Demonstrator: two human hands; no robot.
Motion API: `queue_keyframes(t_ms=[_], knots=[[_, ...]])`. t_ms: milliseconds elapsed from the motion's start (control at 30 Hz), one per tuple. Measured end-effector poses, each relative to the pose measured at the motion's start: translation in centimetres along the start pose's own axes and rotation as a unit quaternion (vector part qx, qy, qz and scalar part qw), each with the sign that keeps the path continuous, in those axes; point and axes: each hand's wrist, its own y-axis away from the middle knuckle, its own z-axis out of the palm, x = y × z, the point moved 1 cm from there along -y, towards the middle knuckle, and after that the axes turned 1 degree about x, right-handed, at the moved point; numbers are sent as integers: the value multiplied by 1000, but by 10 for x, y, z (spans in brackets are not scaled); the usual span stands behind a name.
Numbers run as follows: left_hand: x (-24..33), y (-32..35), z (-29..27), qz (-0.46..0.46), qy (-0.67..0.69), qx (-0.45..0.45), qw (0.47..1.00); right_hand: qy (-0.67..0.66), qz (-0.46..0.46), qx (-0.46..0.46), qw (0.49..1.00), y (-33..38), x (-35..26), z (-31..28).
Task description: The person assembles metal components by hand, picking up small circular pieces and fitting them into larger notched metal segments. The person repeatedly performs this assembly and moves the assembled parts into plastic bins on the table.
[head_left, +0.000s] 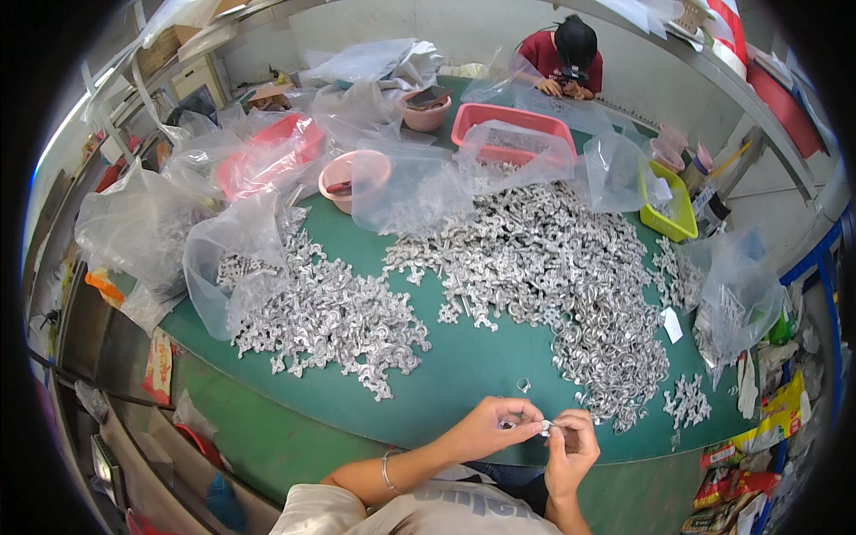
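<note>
Head view. Silver metal piece (546, 429), lower centre of frame: pinched in the fingertip grips of left hand (499, 426) and right hand (572, 441), near the table (473, 366) edge. Rectangular pink tub (508, 113), upper centre: small grey parts, partly covered by clear plastic. Pale pink bowl (332, 198), upper left of centre: red-and-dark article. Lime basket (678, 227), right: white item. Clear bag (753, 276), far right: metal parts. Clear sack (201, 267), left: metal parts at its mouth.
</note>
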Motion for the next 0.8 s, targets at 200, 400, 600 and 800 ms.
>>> queue_keyframes(t_ms=[200,400,600,800], knots=[[-4,3,-9,-64,25,15,997,-25,19,-45,998,-8,1,4],[-5,9,-27,-43,-9,97,994,116,1,-160,980,-48,-5,6],[-12,23,-48,-81,-16,158,984,354,-300,-194,864,-161,-30,57],[-9,18,-58,-68,-45,172,982,533,-476,-127,687,-281,-20,116]])
